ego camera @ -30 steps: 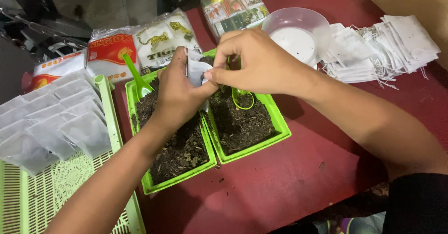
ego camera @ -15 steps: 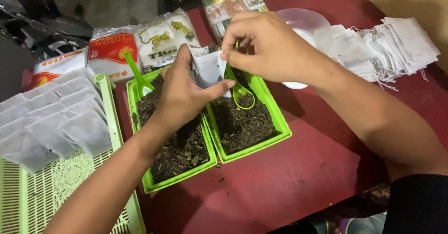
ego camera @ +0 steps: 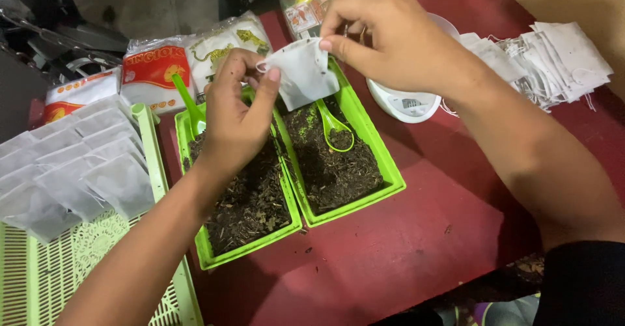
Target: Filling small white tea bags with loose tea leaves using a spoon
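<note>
My left hand (ego camera: 238, 118) and my right hand (ego camera: 384, 36) both pinch a small white filter bag (ego camera: 301, 73), held in the air above two green trays. The left pinches its left top corner, the right its right top corner. The right green tray (ego camera: 384, 163) holds dark dried leaves and a green spoon (ego camera: 334, 129) lying in them. Under my left hand, the left green tray (ego camera: 205, 251) holds more dried leaves, with a second green spoon (ego camera: 189, 105) standing at its far end.
Rows of filled white bags (ego camera: 71, 170) lie on a pale green slatted basket (ego camera: 84, 280) at left. Printed packets (ego camera: 156, 72) sit at the back. A white scale (ego camera: 407, 101) and a heap of empty bags (ego camera: 553, 56) lie right on the red table (ego camera: 423, 254).
My right hand has let the green spoon drop into the right tray and taken the bag's corner. Both hands have lifted the bag up, uncovering the white scale.
</note>
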